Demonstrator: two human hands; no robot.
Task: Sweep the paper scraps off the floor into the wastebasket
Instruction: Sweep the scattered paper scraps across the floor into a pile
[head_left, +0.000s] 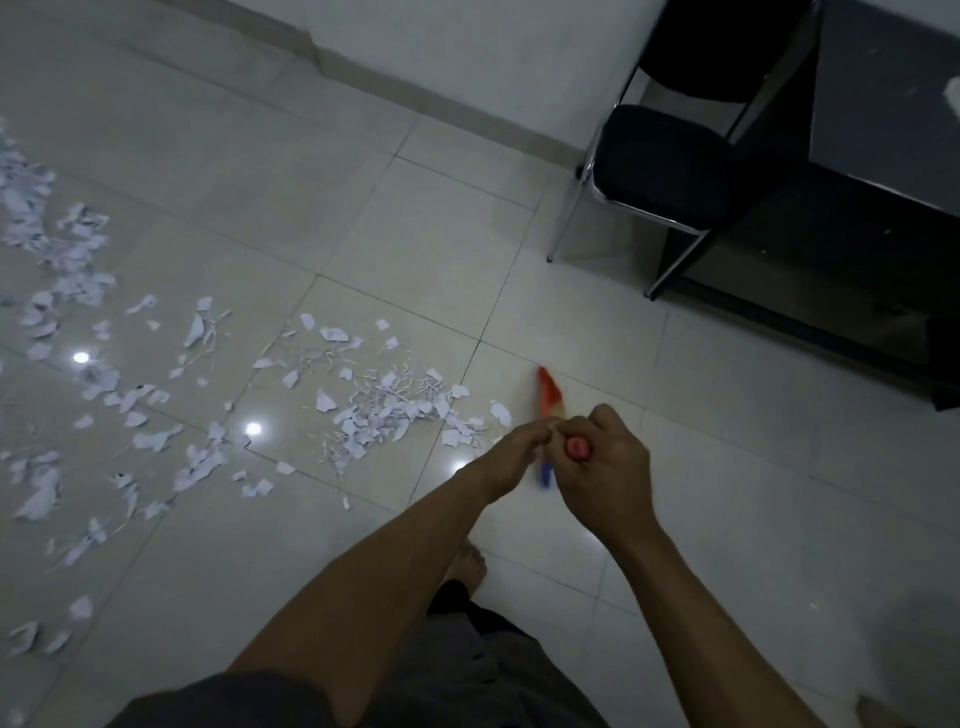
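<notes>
White paper scraps (384, 410) lie scattered over the pale tiled floor, from a dense heap at the far left (31, 218) to a cluster just left of my hands. I hold a broom with both hands: my right hand (597, 462) grips the red top of its handle, and my left hand (511, 452) grips the shaft just below. The broom's red and orange head (548, 392) shows on the floor beyond my hands, right of the nearest scraps. No wastebasket is in view.
A black chair with a metal frame (660, 166) stands at the upper right by the wall, next to a dark desk (872, 156). My bare foot (465, 564) is on the tiles below my arms. Open floor lies to the right.
</notes>
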